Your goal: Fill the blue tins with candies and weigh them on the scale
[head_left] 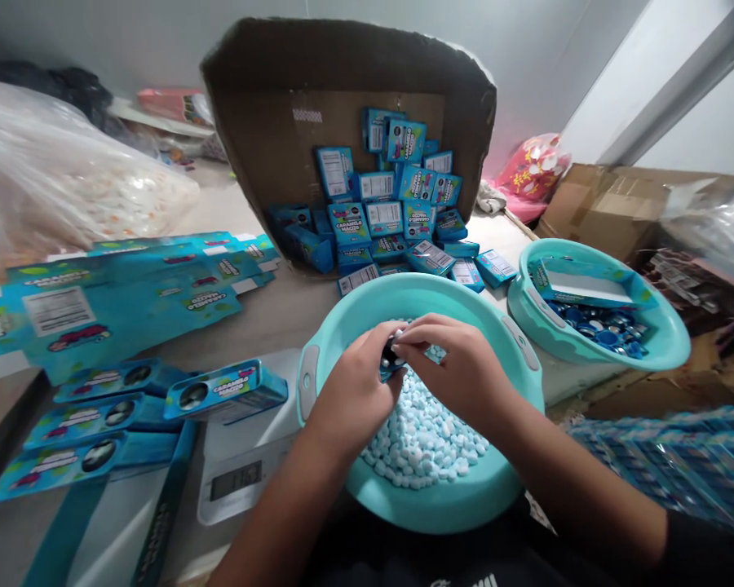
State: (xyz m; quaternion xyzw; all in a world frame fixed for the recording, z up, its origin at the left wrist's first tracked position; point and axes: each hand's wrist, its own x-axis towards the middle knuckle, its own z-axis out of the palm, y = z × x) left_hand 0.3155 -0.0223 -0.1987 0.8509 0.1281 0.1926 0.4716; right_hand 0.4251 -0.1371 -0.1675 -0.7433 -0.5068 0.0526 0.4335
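Both hands meet over a turquoise basin (500, 334) filled with small pale blue candies (425, 440). My left hand (353, 391) is closed round a small dark blue container (391, 363), and my right hand (458, 367) pinches at its top with fingers pressed together. What the right fingers hold beyond the container is hidden. The basin sits partly on a white digital scale (238, 469).
A tipped cardboard box (342, 90) spills several blue candy boxes behind the basin. A second turquoise basin (605, 342) at right holds blue containers. Flat and folded blue boxes (128, 285) lie at left. Plastic bags and cartons stand around the edges.
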